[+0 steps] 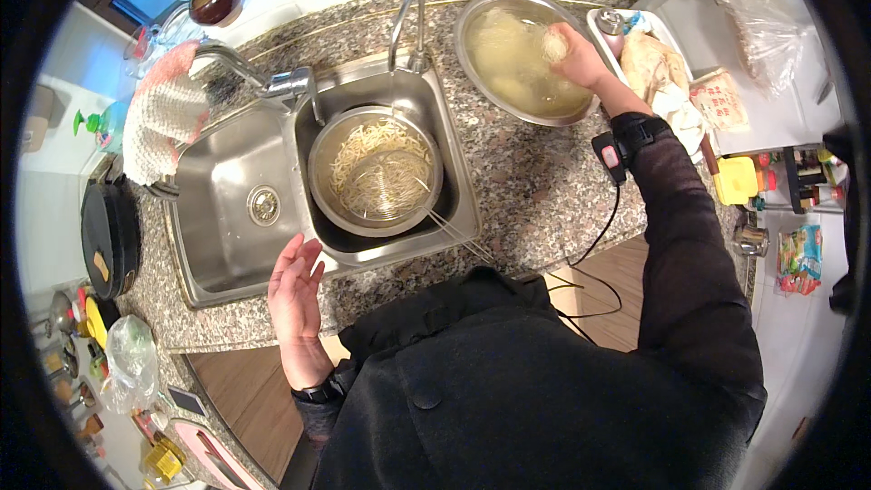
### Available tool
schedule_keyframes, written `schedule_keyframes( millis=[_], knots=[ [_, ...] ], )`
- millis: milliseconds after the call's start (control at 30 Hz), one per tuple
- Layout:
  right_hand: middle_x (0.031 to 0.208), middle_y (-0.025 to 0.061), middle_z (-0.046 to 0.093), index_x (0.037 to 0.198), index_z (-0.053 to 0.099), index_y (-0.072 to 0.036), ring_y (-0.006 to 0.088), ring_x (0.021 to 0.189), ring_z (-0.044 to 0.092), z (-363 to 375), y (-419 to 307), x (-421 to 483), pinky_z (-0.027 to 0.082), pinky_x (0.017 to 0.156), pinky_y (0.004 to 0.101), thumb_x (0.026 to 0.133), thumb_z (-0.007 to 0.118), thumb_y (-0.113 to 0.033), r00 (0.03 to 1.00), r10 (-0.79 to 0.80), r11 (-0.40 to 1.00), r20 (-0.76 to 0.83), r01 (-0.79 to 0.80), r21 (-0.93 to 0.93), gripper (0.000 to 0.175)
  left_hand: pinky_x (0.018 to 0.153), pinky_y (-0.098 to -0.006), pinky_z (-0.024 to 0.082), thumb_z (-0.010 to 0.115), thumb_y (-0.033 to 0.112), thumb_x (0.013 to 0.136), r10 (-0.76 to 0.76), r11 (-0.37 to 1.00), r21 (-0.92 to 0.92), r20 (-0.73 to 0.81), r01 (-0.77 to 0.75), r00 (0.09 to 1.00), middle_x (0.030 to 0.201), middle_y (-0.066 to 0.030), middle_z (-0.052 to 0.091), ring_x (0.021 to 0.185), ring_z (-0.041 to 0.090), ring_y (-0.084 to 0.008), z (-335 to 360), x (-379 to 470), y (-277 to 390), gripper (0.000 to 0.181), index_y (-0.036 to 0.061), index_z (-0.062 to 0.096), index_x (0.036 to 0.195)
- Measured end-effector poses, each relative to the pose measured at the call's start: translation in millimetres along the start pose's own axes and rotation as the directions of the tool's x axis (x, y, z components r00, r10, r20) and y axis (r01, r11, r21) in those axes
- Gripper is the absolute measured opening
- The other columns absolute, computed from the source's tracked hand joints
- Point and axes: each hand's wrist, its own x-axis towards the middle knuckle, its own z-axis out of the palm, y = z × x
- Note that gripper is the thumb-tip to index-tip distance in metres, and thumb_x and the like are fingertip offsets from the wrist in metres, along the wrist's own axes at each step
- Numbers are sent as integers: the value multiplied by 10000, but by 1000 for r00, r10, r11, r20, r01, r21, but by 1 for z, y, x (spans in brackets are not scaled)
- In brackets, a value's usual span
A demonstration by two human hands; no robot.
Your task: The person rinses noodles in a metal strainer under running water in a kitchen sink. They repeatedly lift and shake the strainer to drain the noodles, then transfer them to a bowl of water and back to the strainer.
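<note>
Over the right part of a large steel basin (476,75) of cloudy yellowish water, my right hand (575,58) grips a small bundle of fine pale strands (554,46). Similar pale stuff lies in the water. My left hand (296,286) is raised near the front edge of the sink, palm up, fingers apart, holding nothing. In the right sink bowl, a metal basin (320,184) contains bean sprouts (371,136). A wire strainer (388,184) rests in it among the sprouts, its handle reaching over the sink's front rim onto the granite counter.
The left sink bowl (231,150) has a drain basket. A faucet (286,82) with a cloth (167,112) over its spout and a slim curved tap (408,34) stand behind. At right are a white tray (670,24) with a plucked bird (653,64), and a black cable (605,228).
</note>
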Motion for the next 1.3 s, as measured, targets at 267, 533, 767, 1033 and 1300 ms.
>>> schedule_keyframes(
  millis=[267, 533, 767, 1033, 1300],
  knots=[
    [1128, 48, 631, 1279, 532, -60, 169, 1035, 609, -10, 1, -19, 507, 883, 296, 828, 632, 31, 988, 151, 517, -26, -57, 854, 471, 1002, -378, 399, 554, 131, 925, -21, 999, 39, 49, 19, 999, 1205, -109, 636, 1184, 567, -216, 5, 1, -1, 421, 23, 549, 1331],
    [1576, 259, 227, 1572, 130, -187, 449, 1419, 307, -25, -16, -23, 345, 1130, 524, 807, 744, -529, 984, -176, 961, -26, 166, -222, 1040, 1006, -371, 386, 548, 131, 925, -35, 999, 38, 32, 34, 999, 1212, -104, 637, 1185, 568, -213, 4, 6, 0, 418, 30, 548, 1331],
    [1616, 229, -129, 1579, 100, -294, 603, 1406, 149, 4, -38, -16, 291, 1101, 665, 548, 820, -702, 829, 264, 826, 493, 69, -559, 1322, 1003, -378, 393, 553, 133, 922, -46, 998, 43, 34, 44, 998, 1206, -103, 643, 1183, 571, -216, 8, 11, -3, 421, 32, 549, 1330],
    [1533, 314, 273, 1568, 159, -267, 450, 1307, 466, 33, 0, 18, 427, 1057, 462, 562, 872, -445, 819, 123, 886, 560, 164, -434, 1246, 1007, -379, 404, 554, 130, 920, -45, 999, 31, 39, 43, 998, 1197, -107, 649, 1181, 579, -219, 15, 15, -3, 418, 26, 553, 1325],
    [1247, 130, 615, 1361, 500, -154, 246, 1092, 607, -2, -5, -4, 488, 940, 342, 665, 768, -152, 942, 29, 998, 334, -43, 37, 746, 999, -371, 411, 552, 137, 932, -8, 1000, 19, 27, 7, 1000, 1194, -111, 649, 1164, 584, -210, 11, 4, 5, 404, 25, 557, 1321]
  ],
)
